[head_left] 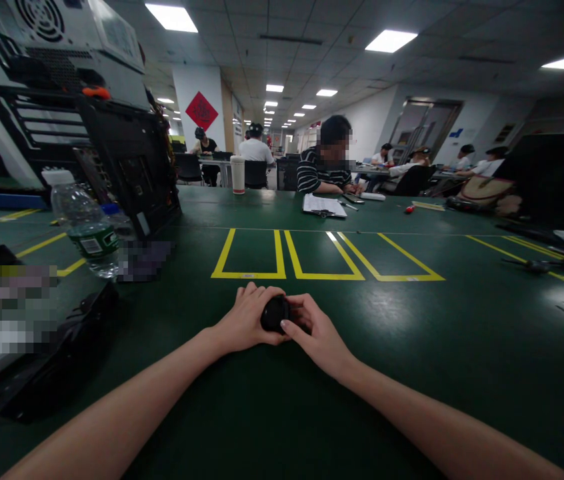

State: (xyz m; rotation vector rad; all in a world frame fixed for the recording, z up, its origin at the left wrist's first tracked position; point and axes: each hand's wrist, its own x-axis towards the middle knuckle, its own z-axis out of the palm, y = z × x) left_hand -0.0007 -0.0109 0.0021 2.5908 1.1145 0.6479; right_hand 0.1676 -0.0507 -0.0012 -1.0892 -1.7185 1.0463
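Note:
Between my two hands is a small black rounded object (275, 315) with a smooth, glossy face; its exact kind I cannot make out. My left hand (249, 317) wraps around its left side, with the thumb below and the fingers over the top. From the right, my right hand (315, 327) grips its edge, thumb in front and fingers behind. Both hands are low over the green table (362, 373), just on the near side of several yellow tape outlines (329, 275). The back and underside of the black object are hidden by my fingers.
At left stand a plastic water bottle (85, 227), a black computer frame (132, 160) and a dark flat part (62, 353). Across the table, a person in a striped shirt (312, 173) sits by a clipboard (323, 205). A white cup (238, 175) stands farther back. Tools (537, 265) lie right.

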